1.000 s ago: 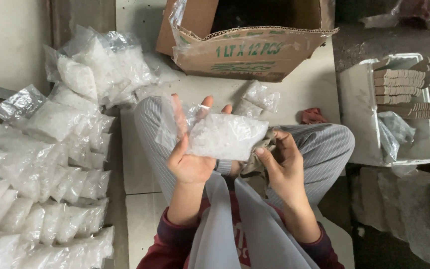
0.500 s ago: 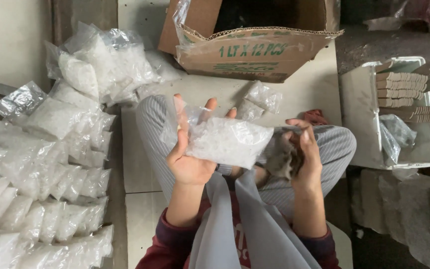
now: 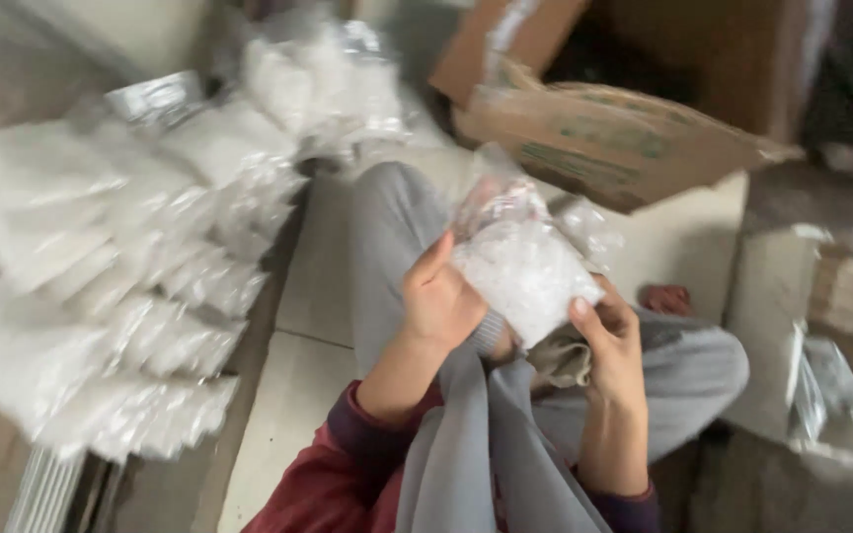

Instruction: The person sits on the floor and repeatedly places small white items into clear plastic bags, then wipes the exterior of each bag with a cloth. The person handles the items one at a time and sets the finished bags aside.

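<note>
Between both hands I hold a clear plastic bag [image 3: 520, 262] filled with small white pieces, its open top standing up. My left hand [image 3: 438, 301] grips its left side, thumb toward the bag. My right hand [image 3: 612, 343] pinches its lower right corner. The bag hangs over my lap, above my crossed legs in grey trousers [image 3: 387, 227]. The picture is blurred by motion.
Many filled clear bags [image 3: 120, 276] lie stacked in rows on the left. An open cardboard box [image 3: 614, 128] stands ahead. A white tray [image 3: 841, 355] with small packets sits at the right. Pale floor tiles [image 3: 288, 395] lie under my legs.
The view has swung and tilted to the left. The bag has turned more upright, and my right hand has moved from beside it onto its lower right corner.
</note>
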